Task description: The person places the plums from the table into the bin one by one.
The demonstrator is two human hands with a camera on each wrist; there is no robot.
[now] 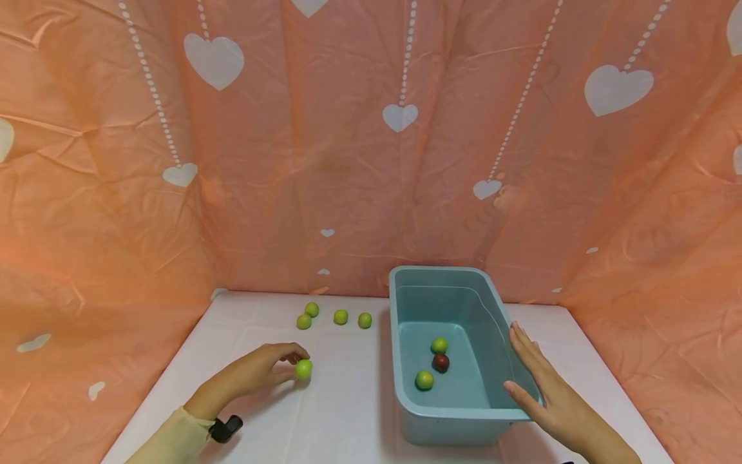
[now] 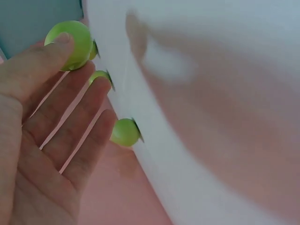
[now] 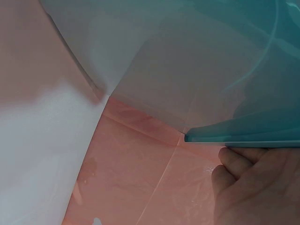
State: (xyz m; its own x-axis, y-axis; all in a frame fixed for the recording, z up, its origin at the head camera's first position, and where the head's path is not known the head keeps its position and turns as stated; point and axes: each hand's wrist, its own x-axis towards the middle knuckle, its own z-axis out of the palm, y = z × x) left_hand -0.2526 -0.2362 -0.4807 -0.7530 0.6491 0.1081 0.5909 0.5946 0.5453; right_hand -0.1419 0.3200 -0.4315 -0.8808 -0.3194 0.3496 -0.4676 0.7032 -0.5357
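My left hand (image 1: 261,372) pinches a small round green fruit (image 1: 304,369) between thumb and fingertips, low over the white table. In the left wrist view the thumb presses on this green fruit (image 2: 77,44), while the other fingers extend loosely. Several more green fruits (image 1: 341,316) lie farther back on the table. Right of them stands a blue-grey plastic bin (image 1: 440,412), holding two green fruits (image 1: 425,379) and one dark red fruit (image 1: 441,363). My right hand (image 1: 551,396) rests on the bin's right rim, fingers fairly straight; in the right wrist view its fingers (image 3: 234,164) touch the rim's underside.
An orange-pink cloth (image 1: 348,161) with white hearts hangs behind the table and along both sides. The white table (image 1: 342,399) spans between them. A dark band device (image 1: 226,428) sits on the left wrist.
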